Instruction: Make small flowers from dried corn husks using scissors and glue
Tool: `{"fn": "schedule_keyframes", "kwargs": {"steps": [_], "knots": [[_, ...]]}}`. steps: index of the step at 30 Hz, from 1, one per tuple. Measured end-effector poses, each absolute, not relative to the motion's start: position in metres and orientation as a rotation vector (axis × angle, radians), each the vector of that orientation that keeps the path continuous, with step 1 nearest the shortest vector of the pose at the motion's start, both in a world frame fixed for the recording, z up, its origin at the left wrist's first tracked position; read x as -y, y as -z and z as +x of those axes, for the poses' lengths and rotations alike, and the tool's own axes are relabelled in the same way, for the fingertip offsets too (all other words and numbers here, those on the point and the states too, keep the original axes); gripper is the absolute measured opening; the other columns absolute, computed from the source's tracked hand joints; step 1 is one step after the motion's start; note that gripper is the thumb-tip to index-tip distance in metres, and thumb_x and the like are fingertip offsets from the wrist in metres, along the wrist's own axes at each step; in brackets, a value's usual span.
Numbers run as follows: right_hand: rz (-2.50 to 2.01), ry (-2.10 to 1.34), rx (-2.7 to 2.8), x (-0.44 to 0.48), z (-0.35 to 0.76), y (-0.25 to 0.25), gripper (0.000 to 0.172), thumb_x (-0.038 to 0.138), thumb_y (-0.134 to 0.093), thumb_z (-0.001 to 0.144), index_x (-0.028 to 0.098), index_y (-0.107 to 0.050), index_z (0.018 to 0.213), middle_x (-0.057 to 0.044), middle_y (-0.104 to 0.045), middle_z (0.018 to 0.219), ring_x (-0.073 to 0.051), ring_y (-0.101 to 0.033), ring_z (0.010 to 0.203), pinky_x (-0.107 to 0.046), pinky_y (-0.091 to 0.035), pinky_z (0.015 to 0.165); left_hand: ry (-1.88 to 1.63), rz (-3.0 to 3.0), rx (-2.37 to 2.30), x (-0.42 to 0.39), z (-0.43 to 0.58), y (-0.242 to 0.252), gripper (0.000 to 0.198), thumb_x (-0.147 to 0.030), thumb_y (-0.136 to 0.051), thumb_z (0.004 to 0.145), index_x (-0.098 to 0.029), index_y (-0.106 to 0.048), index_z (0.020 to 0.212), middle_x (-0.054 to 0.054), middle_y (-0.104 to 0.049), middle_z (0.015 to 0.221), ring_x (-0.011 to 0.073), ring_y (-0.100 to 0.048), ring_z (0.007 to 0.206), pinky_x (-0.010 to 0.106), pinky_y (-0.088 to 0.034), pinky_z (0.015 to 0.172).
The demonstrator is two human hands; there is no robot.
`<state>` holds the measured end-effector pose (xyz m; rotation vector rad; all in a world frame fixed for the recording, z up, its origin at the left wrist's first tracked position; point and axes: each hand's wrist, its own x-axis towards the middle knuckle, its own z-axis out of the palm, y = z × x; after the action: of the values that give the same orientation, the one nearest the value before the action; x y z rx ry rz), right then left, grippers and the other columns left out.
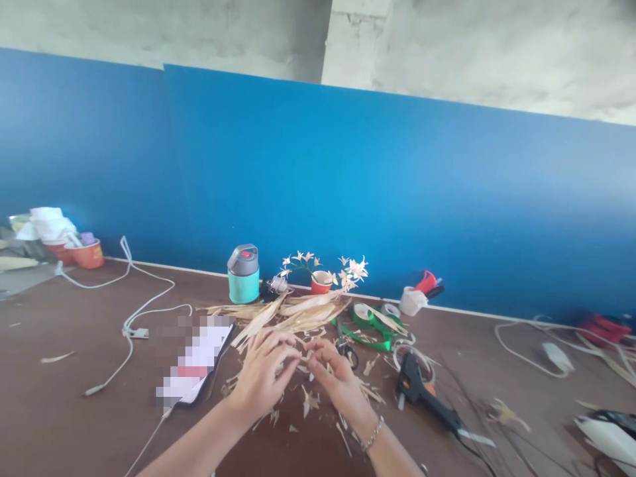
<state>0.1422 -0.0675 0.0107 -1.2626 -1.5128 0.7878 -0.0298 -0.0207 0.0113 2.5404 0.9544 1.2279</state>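
My left hand and my right hand meet fingertip to fingertip over the table. Both are closed in a pinch on a small pale strip of dried husk, mostly hidden by the fingers. Just beyond them lies a pile of dried husks. Below the fingertips, a star-shaped husk flower rests among scraps. A pair of scissors lies close to the right hand. Behind the pile, a red paper cup holds green stems with pale husk flowers.
A black glue gun and green ribbon lie on the right. On the left are a lit phone and a white cable. A teal bottle and a white cup stand near the blue partition.
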Motion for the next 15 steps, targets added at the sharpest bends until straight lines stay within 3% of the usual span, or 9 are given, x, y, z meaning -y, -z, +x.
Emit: {"fn": "schedule_keyframes", "kwargs": {"steps": [3,5,8,15], "knots": [[-1.289,-0.574,1.593,0.0695,0.1409,-0.0089,0.014,0.033,-0.055,0.082,0.022,-0.056,0.09,-0.007,-0.057,0.103,-0.022,-0.052,0.101,-0.036,-0.04,0.089,-1.237,2.501,-1.01,0.0214,-0.0287,-0.0136,0.011,-0.019,-0.051,0.082,-0.023,-0.061,0.078,0.005,-0.062,0.093,0.0208,-0.053,0.094,0.037,-0.038,0.085],[-1.304,-0.382,1.657,0.071,0.1397,-0.0087,0.02,0.026,-0.057,0.079,0.022,-0.054,0.098,-0.007,-0.057,0.102,-0.022,-0.051,0.101,-0.037,-0.039,0.089,-1.221,2.47,-1.017,0.0215,-0.0272,-0.0139,0.011,-0.018,-0.052,0.08,-0.022,-0.061,0.076,0.005,-0.061,0.092,0.0211,-0.053,0.094,0.037,-0.039,0.085],[-1.351,-0.151,1.735,0.0728,0.1381,-0.0098,0.008,0.019,-0.054,0.08,0.022,-0.057,0.087,-0.007,-0.057,0.1,-0.023,-0.051,0.099,-0.038,-0.038,0.087,-1.19,2.439,-0.994,0.0213,-0.0244,-0.0123,0.01,-0.017,-0.054,0.079,-0.022,-0.061,0.074,0.005,-0.062,0.093,0.0215,-0.053,0.094,0.037,-0.039,0.085],[-1.414,0.037,1.765,0.0713,0.1379,-0.0053,0.009,0.019,-0.052,0.081,0.022,-0.06,0.079,-0.006,-0.059,0.095,-0.022,-0.052,0.094,-0.036,-0.037,0.081,-1.159,2.366,-1.013,0.0223,-0.021,-0.0113,0.009,-0.015,-0.056,0.076,-0.021,-0.061,0.072,0.004,-0.062,0.092,0.0217,-0.055,0.093,0.037,-0.04,0.084]]}}
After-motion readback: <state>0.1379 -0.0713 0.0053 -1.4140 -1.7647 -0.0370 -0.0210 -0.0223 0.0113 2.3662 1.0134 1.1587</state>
